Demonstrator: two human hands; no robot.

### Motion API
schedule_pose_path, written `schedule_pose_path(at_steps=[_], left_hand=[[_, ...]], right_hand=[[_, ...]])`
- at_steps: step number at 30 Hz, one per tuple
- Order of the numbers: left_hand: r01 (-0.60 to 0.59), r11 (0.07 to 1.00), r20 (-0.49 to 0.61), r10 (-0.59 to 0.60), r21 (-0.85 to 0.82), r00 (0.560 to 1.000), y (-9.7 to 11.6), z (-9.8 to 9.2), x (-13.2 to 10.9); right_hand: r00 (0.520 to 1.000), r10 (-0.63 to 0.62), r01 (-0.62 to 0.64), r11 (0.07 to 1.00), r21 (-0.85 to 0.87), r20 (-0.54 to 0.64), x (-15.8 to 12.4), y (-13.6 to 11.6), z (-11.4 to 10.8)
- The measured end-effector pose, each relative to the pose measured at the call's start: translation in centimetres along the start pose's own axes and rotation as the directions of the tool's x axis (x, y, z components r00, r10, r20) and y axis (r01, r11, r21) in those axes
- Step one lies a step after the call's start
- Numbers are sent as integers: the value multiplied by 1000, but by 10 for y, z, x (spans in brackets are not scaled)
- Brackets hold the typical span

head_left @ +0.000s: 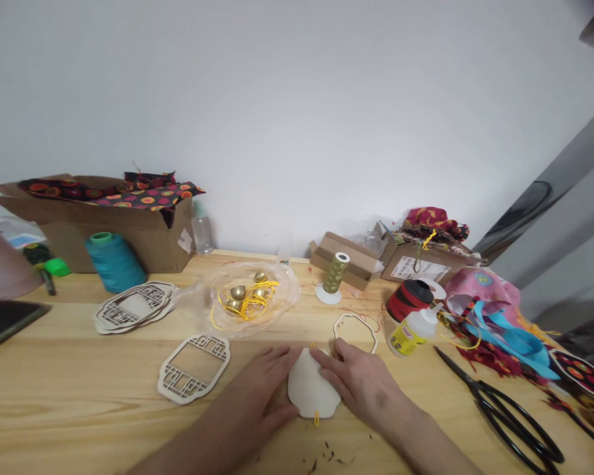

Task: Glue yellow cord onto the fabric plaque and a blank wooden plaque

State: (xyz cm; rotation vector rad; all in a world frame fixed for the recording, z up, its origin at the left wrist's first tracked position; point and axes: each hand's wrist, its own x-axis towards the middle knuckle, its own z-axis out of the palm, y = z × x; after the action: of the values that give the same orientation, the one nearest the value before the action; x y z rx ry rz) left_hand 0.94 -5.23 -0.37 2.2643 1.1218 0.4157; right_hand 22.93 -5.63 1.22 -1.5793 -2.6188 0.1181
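Two hands: left hand and right hand lie flat, fingers spread, pressing one pale cutout at the near middle.
Lattice frames: one single, one stack.
Thread cones: two, teal and olive.
Scissors: one pair.
Surface: pale wood, against a white wall.

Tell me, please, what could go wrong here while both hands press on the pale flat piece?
1. The left hand and right hand press the pale piece; the yellow cord at its edge might slip.
2. The glue bottle lies tipped and may leak.
3. Black scissors lie near the right forearm.
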Motion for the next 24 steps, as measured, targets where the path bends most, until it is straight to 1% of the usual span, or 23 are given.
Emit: schedule_pose_path(at_steps=[2, 4, 7, 9, 10, 12, 14, 15, 17, 20, 22, 24], left_hand=[[6, 1000, -4, -6, -1, 1000, -1, 1, 0], [7, 1000, -13, -7, -2, 1000, -1, 1, -1], [-7, 1000, -23, 7, -4, 1000, -1, 2, -1], [-8, 1000, -28, 8, -1, 1000, -1, 2, -1], [-3, 1000, -27, 3, -1, 1000, -1, 2, -1], [16, 1000, -23, -16, -4, 1000, -2, 3, -1], [25, 1000, -26, -25, -16, 999, -4, 4, -1], [18, 999, -33, -18, -26, 999, -5, 6, -2], [-17, 998, -66, 13, -59, 998, -9, 8, -3], [-64, 990, -138, 47, -124, 989, -16, 12, -3], [-92, 980, -177, 61, -176, 982, -19, 13, -2], [-114, 958, -200, 62, -261, 978, -20, 15, 1]], right_hand=[[1000, 7, -5, 994, 106, -10, -1, 3, -2], [1000, 27, -26, 990, 142, -4, 0, 2, -4], [998, 50, -51, 998, 37, 36, 2, -2, -4], [998, 48, -49, 998, 27, 32, 2, -4, -3], [999, 49, -49, 996, 71, 3, 1, -4, -1], [991, 69, -45, 978, 206, -113, -3, -2, 3], [963, 102, -24, 954, 299, -248, -11, 1, 11], [948, 105, -9, 953, 303, -300, -15, 3, 15], [934, 49, 41, 969, 243, -353, -24, 6, 25], [924, -83, 136, 984, 119, -372, -29, 11, 38], [905, -124, 168, 983, 75, -408, -27, 16, 43], [875, -148, 190, 981, 46, -461, -22, 20, 46]])
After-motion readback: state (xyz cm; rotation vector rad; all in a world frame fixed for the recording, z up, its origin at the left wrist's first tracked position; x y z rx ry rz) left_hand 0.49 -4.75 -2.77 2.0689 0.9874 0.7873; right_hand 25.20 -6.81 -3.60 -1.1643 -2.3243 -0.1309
